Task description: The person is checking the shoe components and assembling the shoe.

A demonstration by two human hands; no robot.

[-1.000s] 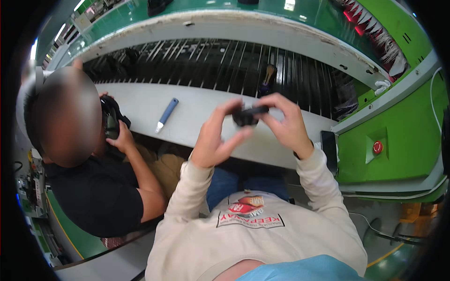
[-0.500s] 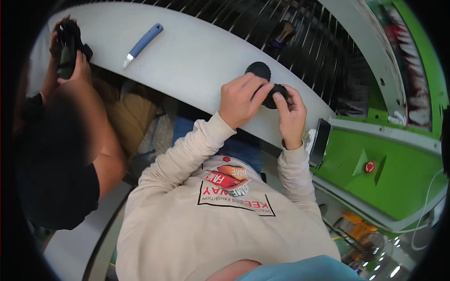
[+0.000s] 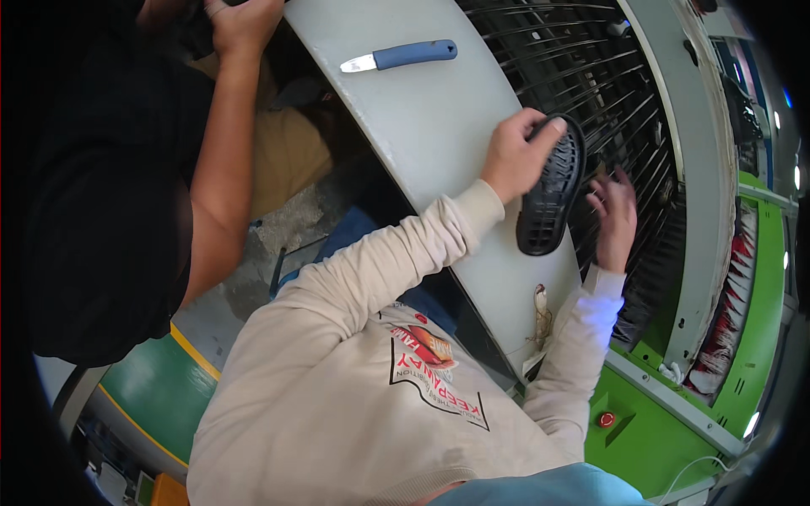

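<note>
My left hand [image 3: 516, 156] grips a black shoe sole [image 3: 545, 202] near its far end, with the thumb on top and the fingers on its far edge. The sole stands tilted above the white table's right edge, its ribbed, cell-patterned face turned toward me. To the right of the sole, apart from it, my right hand [image 3: 616, 218] has its fingers spread and a little blurred. It is over a bed of dark metal rods [image 3: 603, 101] and holds nothing that I can see.
A knife with a blue handle [image 3: 415, 55] lies on the white table [image 3: 405, 118]. Nearer me, a small string-like bundle [image 3: 541, 314] rests by the table's edge. A co-worker's forearm [image 3: 226, 160] is at the left. A green machine with a red button [image 3: 607, 418] stands at the right.
My right hand has let go of the sole and moved off to the right. My left hand now holds it alone, with its patterned face toward me. The whole view has turned.
</note>
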